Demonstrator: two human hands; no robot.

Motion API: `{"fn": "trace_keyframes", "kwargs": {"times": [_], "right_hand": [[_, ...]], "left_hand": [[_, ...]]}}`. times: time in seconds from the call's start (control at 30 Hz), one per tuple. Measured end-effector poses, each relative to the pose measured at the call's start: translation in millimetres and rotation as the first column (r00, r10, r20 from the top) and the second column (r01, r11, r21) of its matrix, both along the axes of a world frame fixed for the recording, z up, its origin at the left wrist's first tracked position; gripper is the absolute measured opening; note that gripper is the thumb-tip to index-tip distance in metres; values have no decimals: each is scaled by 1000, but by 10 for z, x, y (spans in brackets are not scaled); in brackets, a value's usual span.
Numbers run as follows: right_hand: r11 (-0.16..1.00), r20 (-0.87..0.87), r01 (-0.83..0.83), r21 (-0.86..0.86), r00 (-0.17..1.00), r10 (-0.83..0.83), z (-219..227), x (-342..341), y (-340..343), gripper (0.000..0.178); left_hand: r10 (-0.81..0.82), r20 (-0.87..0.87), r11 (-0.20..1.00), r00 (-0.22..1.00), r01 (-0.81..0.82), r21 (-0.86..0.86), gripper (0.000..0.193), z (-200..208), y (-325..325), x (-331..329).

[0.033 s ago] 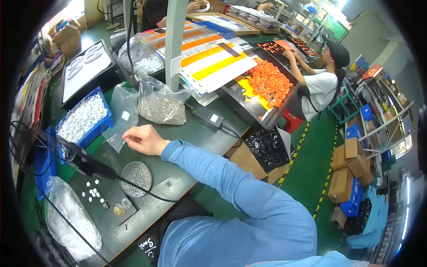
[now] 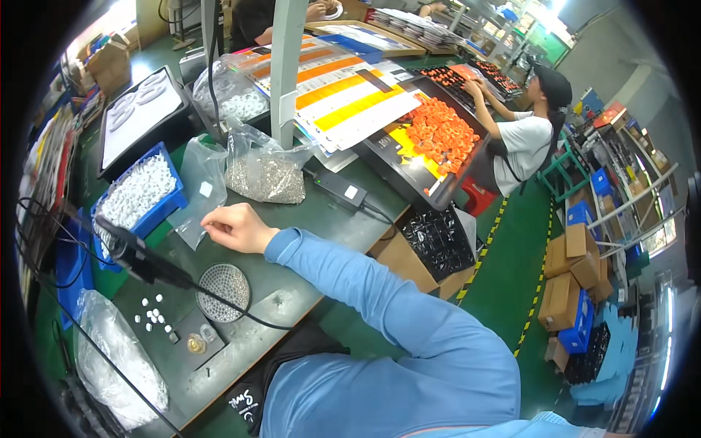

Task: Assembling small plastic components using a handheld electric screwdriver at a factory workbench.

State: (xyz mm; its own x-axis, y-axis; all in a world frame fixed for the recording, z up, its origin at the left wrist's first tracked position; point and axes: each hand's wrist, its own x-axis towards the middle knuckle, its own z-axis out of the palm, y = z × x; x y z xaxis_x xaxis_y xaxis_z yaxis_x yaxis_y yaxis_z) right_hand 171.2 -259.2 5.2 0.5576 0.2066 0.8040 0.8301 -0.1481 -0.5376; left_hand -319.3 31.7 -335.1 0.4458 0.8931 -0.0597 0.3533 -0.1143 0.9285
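My right hand point(image 2: 239, 228) reaches in over the green bench in a blue sleeve, its fingers curled and pressed together. Anything between the fingertips is too small or hidden to name. A flat clear plastic bag point(image 2: 197, 186) lies just beyond the fingertips. Behind the hand stands a clear bag of small metallic pieces point(image 2: 264, 179). Closer to me sits a round perforated dish point(image 2: 223, 293), partly filled with tiny pieces. Several small white pieces point(image 2: 153, 315) lie left of it, and a small brass-coloured part point(image 2: 196, 344) sits on a dark metal block. My left hand is out of sight.
A blue bin of white pieces point(image 2: 136, 193) stands left. A black device point(image 2: 139, 259) with a cable hangs over the bench. A stuffed plastic bag point(image 2: 117, 365) lies near left. A power adapter point(image 2: 339, 191) sits right of the hand. A co-worker point(image 2: 529, 139) works beyond orange parts point(image 2: 445, 135).
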Motion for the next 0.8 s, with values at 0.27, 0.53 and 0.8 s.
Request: {"fn": "trace_keyframes", "kwargs": {"times": [0.27,0.53,0.8], "right_hand": [[980,-44,169,-106,984,-175,-98,25,-89,12],[917,23,358,-176,933,-360,-173,112,-235,13],[926,-94,339,-165,929,-357,-344,8,-317,12]], "left_hand": [[-8,-18,999,1000,7,-43,28,-139,803,-3],[-335,-175,932,926,353,81,21,359,1344,1365],[-117,25,927,993,100,361,21,2255,745,3057]]}}
